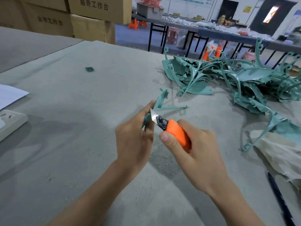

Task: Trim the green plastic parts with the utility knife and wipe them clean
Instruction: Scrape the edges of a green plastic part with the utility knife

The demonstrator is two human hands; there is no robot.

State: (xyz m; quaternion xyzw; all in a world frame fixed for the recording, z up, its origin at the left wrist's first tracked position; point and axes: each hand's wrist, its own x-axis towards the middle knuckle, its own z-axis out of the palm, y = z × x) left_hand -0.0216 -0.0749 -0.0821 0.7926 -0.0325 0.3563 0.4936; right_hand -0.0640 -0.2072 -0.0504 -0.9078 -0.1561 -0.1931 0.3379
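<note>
My left hand (136,137) grips a thin green plastic part (162,101) that sticks up and away from the fingers, with a thin arm reaching right. My right hand (195,149) is closed around an orange utility knife (175,131). Its bare blade (153,115) lies against the part's edge just above my left fingers. A big pile of green plastic parts (236,79) lies to the far right on the grey cloth-covered table (81,111). A pale wiping cloth (280,154) rests at the right edge, under one green part (267,132).
A small green piece (89,69) lies alone at the far left-centre. A white power strip (9,123) and a sheet of paper (9,95) are at the left edge. A dark pen-like tool (276,194) lies at the lower right. Cardboard boxes (88,22) stand behind the table. Plastic shavings litter the cloth.
</note>
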